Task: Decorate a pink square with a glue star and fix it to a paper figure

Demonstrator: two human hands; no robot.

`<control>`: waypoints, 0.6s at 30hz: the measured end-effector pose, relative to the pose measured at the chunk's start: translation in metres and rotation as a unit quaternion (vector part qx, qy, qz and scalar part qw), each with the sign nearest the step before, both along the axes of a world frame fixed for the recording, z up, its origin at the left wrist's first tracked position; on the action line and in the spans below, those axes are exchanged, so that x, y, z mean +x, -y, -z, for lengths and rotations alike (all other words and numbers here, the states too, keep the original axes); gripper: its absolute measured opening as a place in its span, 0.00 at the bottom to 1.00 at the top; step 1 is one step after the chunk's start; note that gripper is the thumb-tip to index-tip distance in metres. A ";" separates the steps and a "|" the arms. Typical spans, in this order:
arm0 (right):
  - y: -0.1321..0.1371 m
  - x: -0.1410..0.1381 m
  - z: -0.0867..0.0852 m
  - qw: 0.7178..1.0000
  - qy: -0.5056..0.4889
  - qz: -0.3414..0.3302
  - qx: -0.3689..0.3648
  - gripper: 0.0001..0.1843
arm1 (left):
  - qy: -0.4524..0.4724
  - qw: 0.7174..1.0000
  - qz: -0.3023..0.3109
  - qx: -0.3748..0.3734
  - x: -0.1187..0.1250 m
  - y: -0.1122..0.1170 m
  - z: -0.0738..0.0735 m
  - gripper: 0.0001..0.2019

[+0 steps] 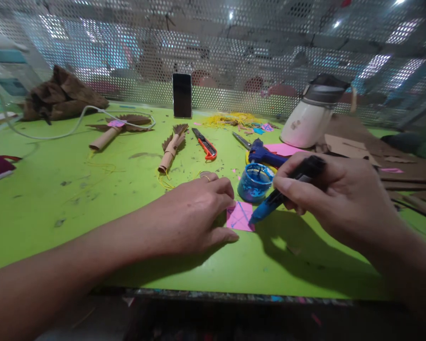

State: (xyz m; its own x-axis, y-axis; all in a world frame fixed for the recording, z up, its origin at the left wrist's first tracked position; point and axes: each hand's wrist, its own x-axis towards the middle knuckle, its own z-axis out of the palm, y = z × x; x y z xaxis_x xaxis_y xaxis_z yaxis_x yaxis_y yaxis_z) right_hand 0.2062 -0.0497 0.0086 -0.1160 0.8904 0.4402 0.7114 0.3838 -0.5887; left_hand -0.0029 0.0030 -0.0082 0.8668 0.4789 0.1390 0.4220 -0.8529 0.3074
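A small pink paper square (240,219) with blue crossing lines lies flat on the green table. My left hand (199,208) rests at its left edge, fingertips touching its upper left corner, with thumb and fingers apart. In my right hand (326,194) is a marker (282,194), dark at the upper end and blue toward the tip. Its blue tip meets the paper's lower right side. Just behind the paper stands a small paint-smeared jar (254,185) with blue inside. A blue glue gun (266,154) lies behind the jar, partly hidden by my right hand.
An orange utility knife (204,144) and a rolled brown paper piece (171,154) lie beyond my left hand. A phone (182,94) stands against the perforated metal screen (135,61). A white jug (307,118) is at back right; a white cable (49,136) curves at left.
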 end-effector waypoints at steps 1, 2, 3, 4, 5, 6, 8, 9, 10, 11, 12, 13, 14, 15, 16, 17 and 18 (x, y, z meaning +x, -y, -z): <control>0.000 0.000 0.001 1.000 -0.003 0.000 0.000 0.09 | 0.001 1.000 0.001 0.000 0.000 0.000 0.000 0.11; -0.001 0.000 0.001 1.000 -0.002 -0.001 -0.001 0.09 | 0.002 1.000 0.002 0.001 0.000 0.000 0.001 0.11; -0.001 0.001 0.001 1.000 0.001 -0.003 -0.003 0.09 | 0.002 1.000 0.002 0.002 0.000 -0.001 0.001 0.11; -0.001 0.001 0.001 1.000 0.005 -0.004 -0.004 0.08 | 0.002 1.000 0.002 0.003 0.000 -0.001 0.001 0.11; -0.001 0.001 0.001 1.000 0.010 -0.006 -0.005 0.08 | 0.003 1.000 0.001 0.004 0.000 -0.001 0.001 0.11; -0.001 0.000 0.001 1.000 0.014 -0.006 -0.005 0.08 | 0.002 1.000 0.000 0.004 0.000 -0.001 0.001 0.11; 0.000 0.000 0.000 1.000 0.018 -0.006 -0.006 0.07 | -0.001 1.000 0.000 0.005 0.000 -0.001 0.001 0.11; 0.000 0.000 0.000 1.000 0.018 -0.006 -0.008 0.07 | -0.002 1.000 0.000 0.006 0.000 -0.001 0.001 0.11; 0.001 -0.001 0.000 1.000 0.017 -0.005 -0.008 0.07 | -0.001 1.000 0.000 0.007 0.000 -0.001 0.001 0.11; 0.001 -0.001 -0.001 1.000 0.017 -0.005 -0.009 0.07 | -0.001 1.000 0.000 0.008 0.000 -0.001 0.001 0.11; 0.002 -0.002 -0.001 1.000 0.018 -0.004 -0.010 0.06 | -0.002 1.000 0.000 0.008 0.000 -0.001 0.001 0.11; 0.002 -0.002 -0.001 1.000 0.020 -0.002 -0.011 0.06 | -0.002 1.000 -0.001 0.008 0.000 -0.001 0.001 0.11; 0.002 -0.002 -0.001 1.000 0.022 -0.001 -0.011 0.06 | -0.003 1.000 -0.001 0.008 0.000 -0.001 0.001 0.11; 0.002 -0.003 -0.002 1.000 0.022 -0.002 -0.008 0.07 | -0.004 1.000 -0.001 0.008 0.000 -0.001 0.001 0.11; 0.003 -0.003 -0.003 1.000 0.021 -0.006 -0.005 0.07 | -0.005 1.000 -0.001 0.009 0.000 -0.001 0.001 0.11; 0.003 -0.003 -0.004 1.000 0.020 -0.011 0.001 0.08 | -0.005 1.000 -0.001 0.009 0.000 -0.001 0.001 0.11; 0.003 -0.003 -0.005 1.000 0.015 -0.014 0.010 0.08 | -0.004 1.000 0.000 0.010 0.000 -0.001 0.002 0.11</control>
